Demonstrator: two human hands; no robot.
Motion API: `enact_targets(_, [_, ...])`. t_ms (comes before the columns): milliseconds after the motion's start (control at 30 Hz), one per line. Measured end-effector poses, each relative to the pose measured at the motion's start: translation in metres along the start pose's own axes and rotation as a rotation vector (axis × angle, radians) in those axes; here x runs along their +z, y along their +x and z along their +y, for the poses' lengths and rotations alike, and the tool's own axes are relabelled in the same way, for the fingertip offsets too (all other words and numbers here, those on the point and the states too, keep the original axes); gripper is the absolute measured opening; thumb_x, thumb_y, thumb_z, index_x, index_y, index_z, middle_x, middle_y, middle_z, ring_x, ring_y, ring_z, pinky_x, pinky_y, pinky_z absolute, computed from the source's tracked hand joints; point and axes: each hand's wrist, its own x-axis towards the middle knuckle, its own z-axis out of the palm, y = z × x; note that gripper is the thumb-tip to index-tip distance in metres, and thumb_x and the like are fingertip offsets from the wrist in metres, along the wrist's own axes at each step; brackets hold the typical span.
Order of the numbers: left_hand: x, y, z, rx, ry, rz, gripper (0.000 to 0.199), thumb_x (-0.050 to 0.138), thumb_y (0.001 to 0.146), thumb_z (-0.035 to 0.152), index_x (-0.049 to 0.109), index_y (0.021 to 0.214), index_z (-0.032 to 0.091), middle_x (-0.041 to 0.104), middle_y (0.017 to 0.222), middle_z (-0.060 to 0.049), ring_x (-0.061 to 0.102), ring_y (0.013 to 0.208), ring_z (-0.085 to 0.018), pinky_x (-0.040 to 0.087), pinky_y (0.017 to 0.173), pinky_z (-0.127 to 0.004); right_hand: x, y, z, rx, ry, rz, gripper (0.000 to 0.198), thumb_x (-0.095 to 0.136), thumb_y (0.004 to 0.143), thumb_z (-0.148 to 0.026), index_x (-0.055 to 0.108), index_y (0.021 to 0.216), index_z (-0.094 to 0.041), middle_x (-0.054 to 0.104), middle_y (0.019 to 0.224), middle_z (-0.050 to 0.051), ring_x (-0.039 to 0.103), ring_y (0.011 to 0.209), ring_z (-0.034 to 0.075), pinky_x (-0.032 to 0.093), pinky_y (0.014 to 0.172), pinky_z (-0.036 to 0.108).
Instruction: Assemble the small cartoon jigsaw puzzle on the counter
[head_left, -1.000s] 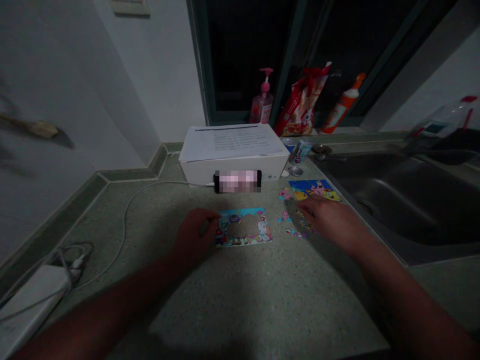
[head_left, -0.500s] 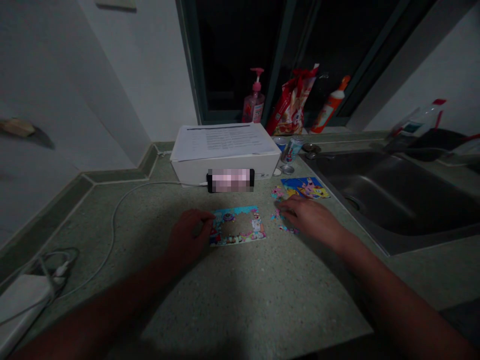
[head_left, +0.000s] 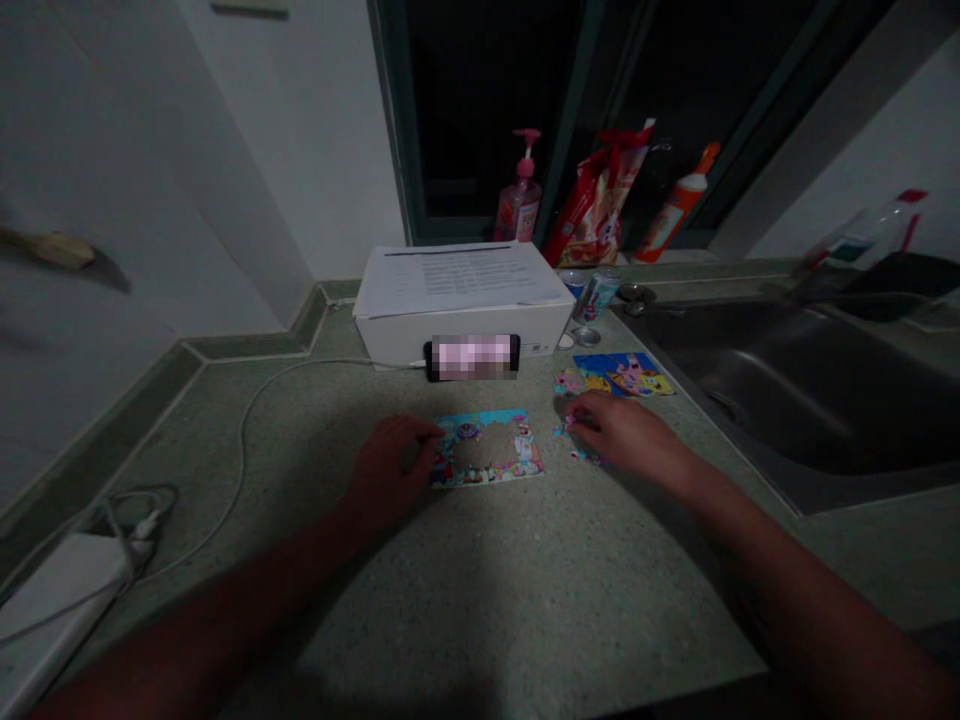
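White block (head_left: pixel 67 575): out between 8 and 9, clock centred on the part-built jigsaw (head_left: pixel 495 474), 12 being away from the person. Messy loops of cable at its far end.
Cable (head_left: pixel 241 430): curves round the 9 side, then up to the phone (head_left: pixel 472 358).
Left hand (head_left: pixel 394 465): at 9, thumb and index a bit apart, fingertips at the jigsaw's left edge and hiding some of it.
White box (head_left: pixel 461 335): 12, printed sheet on top, phone propped against its front, so that side's pretty blocked.
Pump bottle (head_left: pixel 517 208): 12, way back by the window.
Loose pieces (head_left: pixel 566 382): scattered from 1 round to 3, some covered by fingers.
Red bag (head_left: pixel 600 200) and can (head_left: pixel 600 297): both around 1.
Right hand (head_left: pixel 622 430): 3, fingers bunched over the pieces; can't tell if one's pinched.
Picture card (head_left: pixel 630 373): 2, right hand just below it.
Sink (head_left: pixel 825 400): far out at 3.
Jigsaw's long axis: 9 to 3, right end slightly farther away, blue strip towards 12. Counter shows through the middle.
Versus a second ago: right hand's slid towards 9, nearer the jigsaw; left hand's basically parked.
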Motion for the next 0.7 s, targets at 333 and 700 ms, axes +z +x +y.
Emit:
enact_targets(333, [-0.003,-0.001,0.011,0.075,0.020,-0.055,0.019,0.059,0.099,0.028,0.078,0.098,0.029,0.082,0.093,-0.004,0.076,0.092,-0.026,0.062,0.092,-0.047,0.012,0.003,-0.003,-0.008,0.501,0.043,0.019,0.063,0.099,-0.035,0.077,0.101,-0.022,0.083,0.096,0.007,0.077,0.085,0.024,0.058,0.076,0.036])
enact_targets(700, [0.004,-0.009,0.018,0.356,0.100,-0.121,0.015,0.062,0.101,0.019,0.074,0.102,0.027,0.080,0.092,-0.004,0.075,0.087,-0.023,0.059,0.089,-0.042,0.040,-0.001,-0.049,0.020,0.852,0.066,0.020,0.075,0.093,-0.041,0.077,0.101,-0.022,0.080,0.087,0.005,0.070,0.072,0.020,0.056,0.068,0.036])
